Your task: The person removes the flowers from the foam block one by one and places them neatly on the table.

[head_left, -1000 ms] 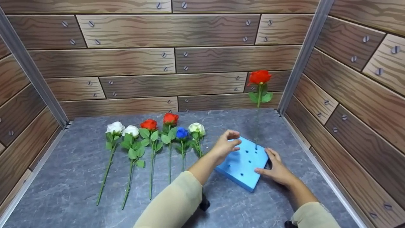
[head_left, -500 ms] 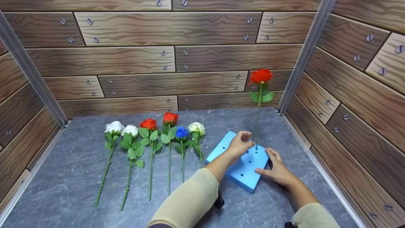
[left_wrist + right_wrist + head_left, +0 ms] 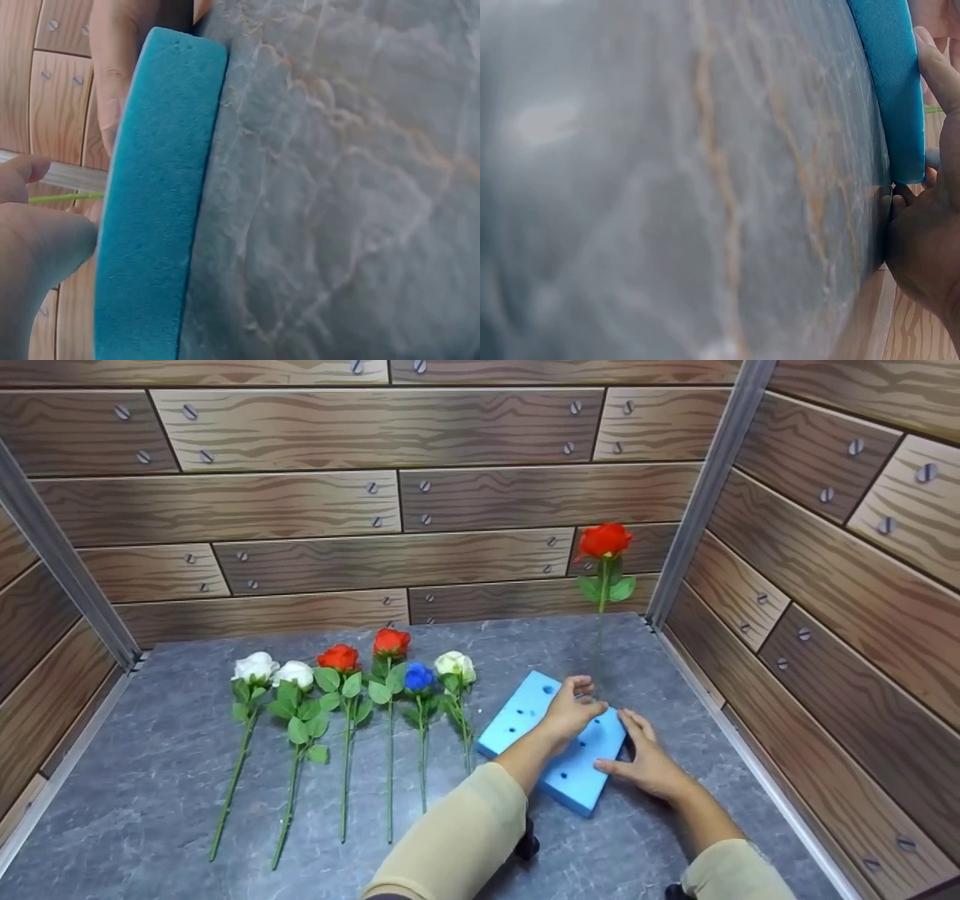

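Foam block [image 3: 555, 742] | grey stone tabletop [image 3: 150, 765] | wood-plank walls [image 3: 375, 510]

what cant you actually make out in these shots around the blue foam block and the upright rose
- Head view: the hole holding the upright red rose is hidden by the left hand.
- Left wrist view: the blue foam block shows edge-on; its holes are out of sight.
- Right wrist view: the right hand is cut off by the frame edge.
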Available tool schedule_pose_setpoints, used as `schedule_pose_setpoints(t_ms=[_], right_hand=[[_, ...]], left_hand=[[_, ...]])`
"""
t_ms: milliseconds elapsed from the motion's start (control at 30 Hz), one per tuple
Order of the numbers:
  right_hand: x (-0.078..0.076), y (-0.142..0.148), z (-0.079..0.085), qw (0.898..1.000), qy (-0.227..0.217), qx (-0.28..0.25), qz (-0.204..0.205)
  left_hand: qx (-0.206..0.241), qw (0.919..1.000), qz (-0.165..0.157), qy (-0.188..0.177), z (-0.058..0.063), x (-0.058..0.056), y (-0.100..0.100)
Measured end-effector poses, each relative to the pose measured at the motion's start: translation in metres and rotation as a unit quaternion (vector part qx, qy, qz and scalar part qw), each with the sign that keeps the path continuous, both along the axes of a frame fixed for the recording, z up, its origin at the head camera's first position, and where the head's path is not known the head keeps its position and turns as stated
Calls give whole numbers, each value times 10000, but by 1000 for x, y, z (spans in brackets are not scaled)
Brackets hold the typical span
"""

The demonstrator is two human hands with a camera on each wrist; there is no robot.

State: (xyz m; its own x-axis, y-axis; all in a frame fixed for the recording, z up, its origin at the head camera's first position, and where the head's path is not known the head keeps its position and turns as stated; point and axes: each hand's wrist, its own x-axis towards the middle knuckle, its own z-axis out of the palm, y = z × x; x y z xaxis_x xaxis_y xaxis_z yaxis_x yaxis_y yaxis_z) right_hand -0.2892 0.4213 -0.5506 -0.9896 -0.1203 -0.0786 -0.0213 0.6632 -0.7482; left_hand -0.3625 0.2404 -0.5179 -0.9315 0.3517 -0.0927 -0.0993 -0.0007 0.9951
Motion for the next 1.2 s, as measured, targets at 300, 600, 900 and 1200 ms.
schedule_pose_setpoints(t_ms=[300, 600, 900, 1200], right_hand=[[1, -2, 2, 10000, -38, -22, 21], [0, -2, 0, 10000, -70, -23, -8], [-1, 0, 3, 9999, -19, -115, 31], [-2, -1, 1, 9999, -96, -11, -46]], left_hand=[[-168, 9987, -490, 29, -3, 1, -1], [-125, 9996, -232, 129, -7, 2, 0], [-1, 9993, -34, 361, -8, 1, 0], [503, 9985, 208, -69, -11, -1, 0]])
